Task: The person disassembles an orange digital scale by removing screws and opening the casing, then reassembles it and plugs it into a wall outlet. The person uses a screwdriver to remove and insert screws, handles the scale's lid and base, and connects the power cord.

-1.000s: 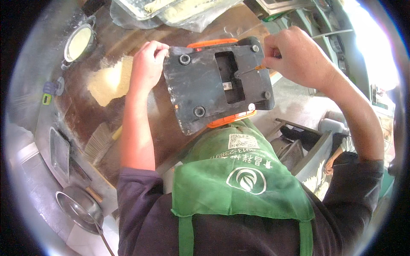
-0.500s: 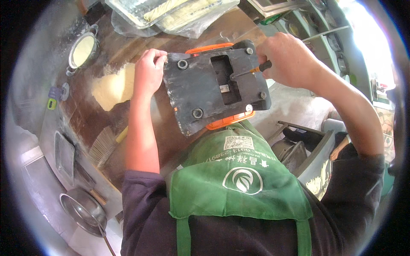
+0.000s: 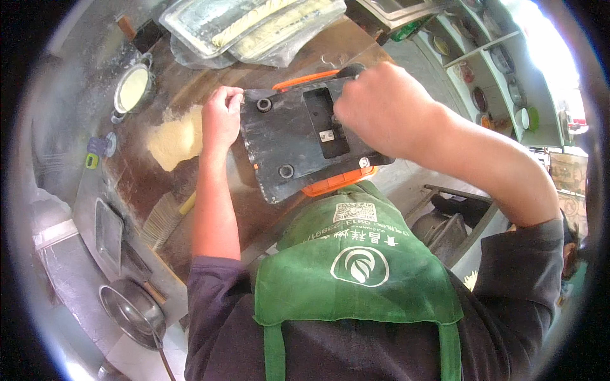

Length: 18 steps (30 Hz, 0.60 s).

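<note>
I hold a flat dark grey device (image 3: 298, 149) with an orange rim, underside up, tilted over a worn wooden worktop (image 3: 210, 209). Round feet sit at its corners and a rectangular recess lies in its middle. My left hand (image 3: 220, 119) grips its left edge. My right hand (image 3: 381, 108) lies over the right part of the underside, fingers curled at the recess; whether they pinch anything there is hidden. A green apron (image 3: 356, 267) covers my front below the device.
A pile of pale flour (image 3: 175, 140) and a brush (image 3: 165, 216) lie on the worktop to the left. Behind stand a small pot of white liquid (image 3: 132, 89) and plastic-wrapped trays (image 3: 254, 25). A metal ladle (image 3: 133, 311) rests lower left; shelves of bowls (image 3: 502, 70) stand at the right.
My right hand has slid from the device's right edge onto the middle of its underside. The device has stayed tilted in my left hand, shifting slightly.
</note>
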Motion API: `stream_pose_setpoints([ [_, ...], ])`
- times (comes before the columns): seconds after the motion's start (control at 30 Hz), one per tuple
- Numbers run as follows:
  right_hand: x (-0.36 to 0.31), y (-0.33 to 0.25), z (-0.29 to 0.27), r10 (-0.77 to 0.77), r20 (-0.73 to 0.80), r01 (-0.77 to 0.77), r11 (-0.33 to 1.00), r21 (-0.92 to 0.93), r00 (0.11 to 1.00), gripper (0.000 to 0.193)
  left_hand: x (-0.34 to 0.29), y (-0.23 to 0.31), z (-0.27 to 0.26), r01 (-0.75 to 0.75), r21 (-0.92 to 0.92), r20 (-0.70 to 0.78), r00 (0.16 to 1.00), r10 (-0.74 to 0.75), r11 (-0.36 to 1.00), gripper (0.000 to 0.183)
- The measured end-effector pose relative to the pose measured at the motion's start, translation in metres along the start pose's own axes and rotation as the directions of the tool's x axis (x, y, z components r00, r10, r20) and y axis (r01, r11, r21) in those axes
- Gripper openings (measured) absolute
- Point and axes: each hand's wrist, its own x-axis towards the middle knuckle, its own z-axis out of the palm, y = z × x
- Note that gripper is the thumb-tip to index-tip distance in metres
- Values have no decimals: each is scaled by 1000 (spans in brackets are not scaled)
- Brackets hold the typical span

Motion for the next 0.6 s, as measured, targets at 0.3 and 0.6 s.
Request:
stream_pose_setpoints([
  [0.3,-40,68,31,437,47,-396,759,517,898,28,1,-6,3,65,-24,15,998,-65,998,14],
  [0.6,-68,101,72,656,-139,-482,666,570,742,24,1,-10,4,157,-96,20,988,-156,983,10],
])
